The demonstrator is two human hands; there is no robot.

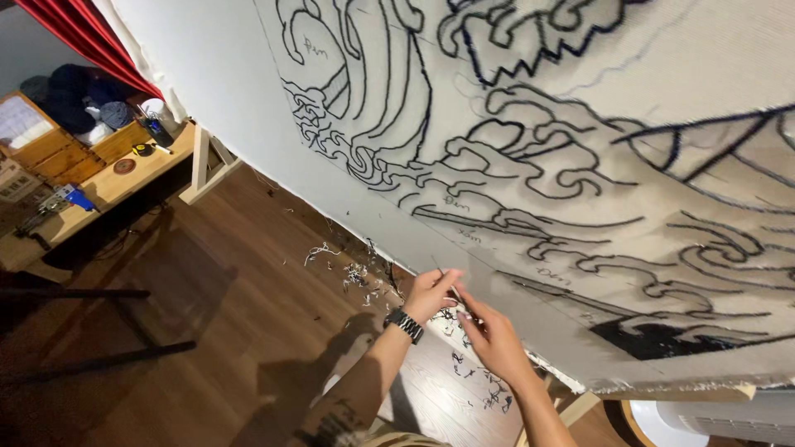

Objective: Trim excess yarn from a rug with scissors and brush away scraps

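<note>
Both hands meet at the lower centre of the frame, against the big stretched cloth w/ black wave outlines drawn in yarn. The left hand wears a dark wristwatch; its fingers are pinched narrow around a thin dark tool, maybe small scissors or a needle, I cannot tell which. The tip of the tool lies on the cloth. The right hand is just beside the left one, touching it or nearly so; fingers curled narrow toward the same spot on the cloth. What it holds, if anything, is hidden.

The cloth fills the upper right half of the picture and leans diagonally. Its lower edge runs from upper left to lower right, on a pale wooden frame. A filled black patch is at the lower right of the cloth.

Under the edge, at the centre, yarn scraps in white & dark colours lie on the brown wooden floor. At the left, a wooden workbench carries small tools and a blue object. A red curtain hangs in the upper left corner. A white round object shows at the bottom right.
</note>
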